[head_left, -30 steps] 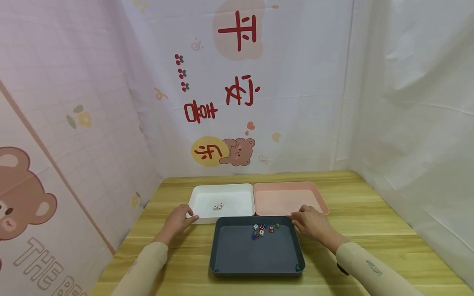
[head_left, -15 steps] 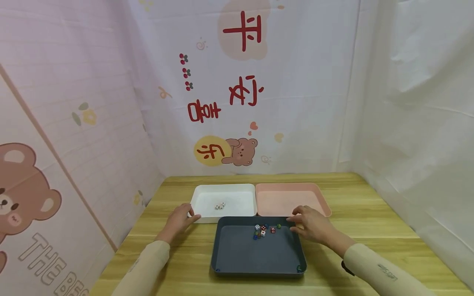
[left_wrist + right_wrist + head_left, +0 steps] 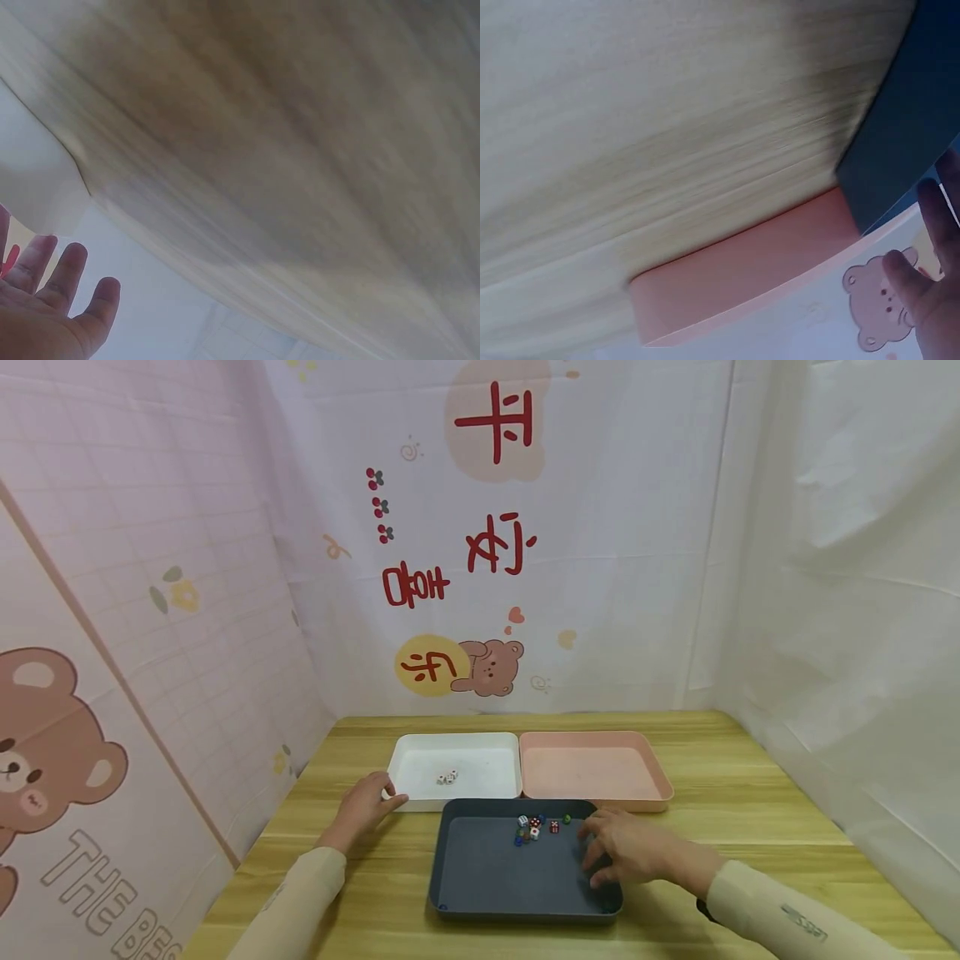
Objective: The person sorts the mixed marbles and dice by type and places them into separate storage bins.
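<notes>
My left hand (image 3: 364, 803) rests at the front left corner of a white tray (image 3: 416, 756), its thumb along the near rim. In the left wrist view its fingers (image 3: 66, 274) are spread and loosely bent. A few white dice (image 3: 447, 778) lie in that tray. My right hand (image 3: 628, 845) hangs over the right rim of a dark grey tray (image 3: 517, 881), fingers apart and pointing down inside it, nothing between them. Several coloured dice (image 3: 534, 823), red, white, blue and green, are bunched near the far side of the dark tray, left of the right fingertips.
A pink tray (image 3: 588, 760) stands right against the white one, behind the dark tray. All three are on a wood-grain table (image 3: 735, 802). White printed cloth (image 3: 600, 527) hangs at the back and both sides.
My right hand has moved from the far right corner of the dark tray toward me, over its right side, with the fingers now lower and inside. The left hand stays put.
</notes>
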Tool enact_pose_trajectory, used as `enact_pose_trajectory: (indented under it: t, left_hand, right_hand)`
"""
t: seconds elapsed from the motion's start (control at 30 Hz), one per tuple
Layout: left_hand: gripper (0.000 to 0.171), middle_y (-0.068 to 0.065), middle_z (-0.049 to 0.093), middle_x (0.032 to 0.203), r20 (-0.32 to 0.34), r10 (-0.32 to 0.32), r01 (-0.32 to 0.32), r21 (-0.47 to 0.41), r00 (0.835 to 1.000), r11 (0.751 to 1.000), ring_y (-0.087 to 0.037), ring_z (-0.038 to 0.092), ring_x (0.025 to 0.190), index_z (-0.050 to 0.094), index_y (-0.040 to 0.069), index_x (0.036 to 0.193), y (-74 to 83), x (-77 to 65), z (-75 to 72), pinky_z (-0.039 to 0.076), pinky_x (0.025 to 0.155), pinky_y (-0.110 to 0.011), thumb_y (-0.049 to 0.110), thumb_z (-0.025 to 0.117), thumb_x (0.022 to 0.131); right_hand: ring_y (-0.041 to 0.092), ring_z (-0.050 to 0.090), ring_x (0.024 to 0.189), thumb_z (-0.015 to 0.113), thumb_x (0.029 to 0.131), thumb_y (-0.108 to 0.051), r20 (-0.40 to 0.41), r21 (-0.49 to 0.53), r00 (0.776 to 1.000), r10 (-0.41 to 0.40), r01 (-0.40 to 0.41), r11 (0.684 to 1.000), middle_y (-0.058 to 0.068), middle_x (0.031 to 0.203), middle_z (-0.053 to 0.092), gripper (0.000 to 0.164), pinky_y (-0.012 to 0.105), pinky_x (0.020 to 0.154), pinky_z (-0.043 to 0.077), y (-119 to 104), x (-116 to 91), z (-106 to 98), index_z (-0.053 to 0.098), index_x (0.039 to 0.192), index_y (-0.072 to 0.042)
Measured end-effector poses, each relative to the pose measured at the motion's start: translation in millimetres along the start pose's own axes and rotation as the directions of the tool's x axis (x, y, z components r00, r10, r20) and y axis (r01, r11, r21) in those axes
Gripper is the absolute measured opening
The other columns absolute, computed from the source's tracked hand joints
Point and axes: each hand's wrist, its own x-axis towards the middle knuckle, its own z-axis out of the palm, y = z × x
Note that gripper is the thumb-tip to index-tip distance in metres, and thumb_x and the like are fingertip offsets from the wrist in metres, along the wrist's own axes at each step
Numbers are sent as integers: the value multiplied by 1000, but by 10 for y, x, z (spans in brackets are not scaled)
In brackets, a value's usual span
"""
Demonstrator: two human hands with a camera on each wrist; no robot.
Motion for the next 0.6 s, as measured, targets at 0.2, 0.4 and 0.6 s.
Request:
enact_pose_trajectory:
  t: [0.2,0.4,0.6]
  left_hand:
    - [29,-4,59,89,-2,-5,5,9,1000,1000,-17,54,73,59,11,84,14,1,3,45,67,-39,34,76,88]
    - [29,-6,60,93,0,-16,16,9,1000,1000,-18,54,76,59,10,86,33,-2,-1,45,71,-43,34,76,89]
    - [28,-6,61,93,-7,-2,2,7,1000,1000,-18,55,76,60,10,86,25,2,-2,46,69,-41,33,76,88]
  right_hand:
    - [18,57,107,82,77,-44,90,-14,996,-6,7,1000,-1,113,65,18,60,98,41,-67,-6,-24,80,92,-36]
    - [15,56,107,85,73,-41,192,-27,981,25,-20,999,-6,112,65,18,53,98,43,-115,28,-68,80,90,-39]
    - [11,57,103,87,71,-39,255,-57,966,40,-27,998,-14,105,66,14,50,95,43,-177,85,-69,79,83,-39]
